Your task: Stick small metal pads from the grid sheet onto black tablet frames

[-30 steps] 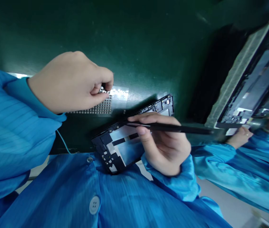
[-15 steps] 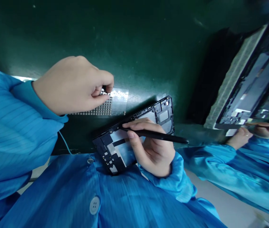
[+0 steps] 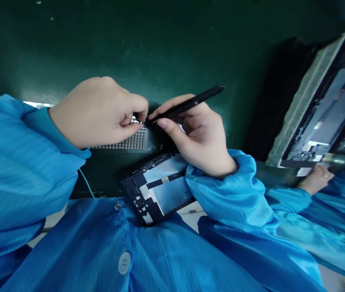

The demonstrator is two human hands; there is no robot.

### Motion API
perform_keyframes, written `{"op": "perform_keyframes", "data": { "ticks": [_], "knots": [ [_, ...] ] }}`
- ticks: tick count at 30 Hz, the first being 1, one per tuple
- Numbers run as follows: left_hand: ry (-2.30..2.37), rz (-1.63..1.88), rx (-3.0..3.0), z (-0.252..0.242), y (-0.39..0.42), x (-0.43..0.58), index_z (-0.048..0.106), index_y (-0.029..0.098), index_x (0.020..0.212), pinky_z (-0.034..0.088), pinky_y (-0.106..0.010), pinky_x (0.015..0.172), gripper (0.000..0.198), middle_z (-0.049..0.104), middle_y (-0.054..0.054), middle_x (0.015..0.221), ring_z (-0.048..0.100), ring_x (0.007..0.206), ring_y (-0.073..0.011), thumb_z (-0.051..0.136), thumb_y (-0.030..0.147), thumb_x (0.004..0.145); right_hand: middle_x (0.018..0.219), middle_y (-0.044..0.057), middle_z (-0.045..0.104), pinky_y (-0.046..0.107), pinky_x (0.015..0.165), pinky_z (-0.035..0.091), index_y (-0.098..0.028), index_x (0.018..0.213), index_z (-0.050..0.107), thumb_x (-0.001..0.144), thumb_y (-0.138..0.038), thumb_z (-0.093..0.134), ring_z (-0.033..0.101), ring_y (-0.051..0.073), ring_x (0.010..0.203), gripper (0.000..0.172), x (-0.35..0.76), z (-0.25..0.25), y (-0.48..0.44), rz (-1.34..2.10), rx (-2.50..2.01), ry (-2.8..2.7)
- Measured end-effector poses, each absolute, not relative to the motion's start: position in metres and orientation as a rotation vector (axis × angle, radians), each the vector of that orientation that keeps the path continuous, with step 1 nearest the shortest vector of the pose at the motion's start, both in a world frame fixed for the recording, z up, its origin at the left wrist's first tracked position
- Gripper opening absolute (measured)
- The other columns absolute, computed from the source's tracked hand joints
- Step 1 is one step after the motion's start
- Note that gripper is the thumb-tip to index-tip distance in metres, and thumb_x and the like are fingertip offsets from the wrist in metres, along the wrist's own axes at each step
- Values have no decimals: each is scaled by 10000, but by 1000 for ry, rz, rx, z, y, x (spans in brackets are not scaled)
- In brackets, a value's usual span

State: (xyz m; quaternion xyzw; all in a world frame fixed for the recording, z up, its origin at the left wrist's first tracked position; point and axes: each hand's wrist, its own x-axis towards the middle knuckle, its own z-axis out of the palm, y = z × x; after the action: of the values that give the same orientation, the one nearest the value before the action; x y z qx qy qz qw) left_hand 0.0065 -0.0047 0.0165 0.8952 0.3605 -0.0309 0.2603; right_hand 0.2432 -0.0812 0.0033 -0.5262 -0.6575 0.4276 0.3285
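Green surface [image 3: 38, 48], our left hand [image 3: 98, 113] pinching the edge of a gridded sheet [image 3: 126, 142], our right hand [image 3: 193, 134] gripping a black pointed tool [image 3: 187, 103], tip just beside the pinch, black phone frame [image 3: 157, 188] lying below.

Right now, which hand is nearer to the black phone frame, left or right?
Right hand: just above the black phone frame, its sleeve over the frame's edge. The left hand is farther, up and left, pinching a mesh sheet.

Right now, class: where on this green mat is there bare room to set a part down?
Bare green mat lies above the left hand and right hand; crowded below, around the perforated sheet and black device frame.
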Motion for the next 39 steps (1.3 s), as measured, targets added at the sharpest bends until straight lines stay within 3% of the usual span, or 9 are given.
{"op": "perform_keyframes", "data": {
  "ticks": [8, 12, 16, 27, 33, 36, 39],
  "knots": [
    [1002, -138, 2420, 18, -4, 8, 814, 314, 1081, 337, -359, 675, 297, 723, 12, 740, 587, 676, -197, 558, 416, 972, 1158, 46, 857, 457, 1039, 733, -301, 1115, 771, 1086, -532, 758, 838, 265, 1095, 233, 244, 8, -73, 1085, -1379, -1830],
    [995, -93, 2404, 13, -4, 5, 822, 332, 1098, 402, -390, 723, 336, 718, 8, 728, 623, 685, -219, 524, 437, 984, 1043, 22, 833, 419, 856, 719, -300, 1096, 756, 1103, -517, 737, 819, 228, 917, 218, 250, 18, -93, 1082, -1394, -1547],
    [976, 53, 2361, 6, -5, -2, 817, 330, 1057, 408, -411, 742, 394, 698, -14, 713, 617, 686, -236, 479, 524, 998, 889, 16, 755, 393, 728, 643, -315, 1019, 778, 1066, -357, 788, 756, 222, 795, 64, 252, 19, -140, 645, -1482, -1181],
    [897, 128, 2447, 8, -6, -5, 798, 265, 1044, 382, -374, 656, 500, 695, -27, 714, 602, 652, -200, 402, 569, 1069, 1048, 30, 795, 422, 933, 715, -290, 1183, 694, 1127, -310, 686, 828, 215, 969, 61, 257, -20, -166, 500, -1534, -1287],
    [900, 107, 2467, 9, -6, -6, 816, 217, 1094, 365, -344, 720, 579, 693, -27, 746, 559, 663, -166, 349, 559, 1105, 1101, 47, 824, 428, 898, 705, -286, 1227, 733, 1109, -260, 715, 821, 227, 1001, 122, 259, 6, -173, 466, -1633, -1477],
    [906, 91, 2450, 10, -5, -4, 811, 255, 1075, 376, -350, 702, 497, 705, -20, 733, 582, 659, -181, 411, 550, 1058, 1120, 41, 848, 450, 986, 701, -296, 1222, 763, 1100, -236, 743, 826, 235, 1049, 138, 255, 29, -155, 540, -1612, -1560],
    [929, 47, 2414, 11, -4, -2, 803, 296, 1069, 403, -377, 711, 375, 723, -4, 727, 607, 657, -196, 496, 501, 1004, 1144, 43, 862, 456, 1030, 721, -307, 1183, 769, 1107, -363, 759, 835, 250, 1083, 95, 249, 33, -119, 816, -1515, -1649]
  ]
}}
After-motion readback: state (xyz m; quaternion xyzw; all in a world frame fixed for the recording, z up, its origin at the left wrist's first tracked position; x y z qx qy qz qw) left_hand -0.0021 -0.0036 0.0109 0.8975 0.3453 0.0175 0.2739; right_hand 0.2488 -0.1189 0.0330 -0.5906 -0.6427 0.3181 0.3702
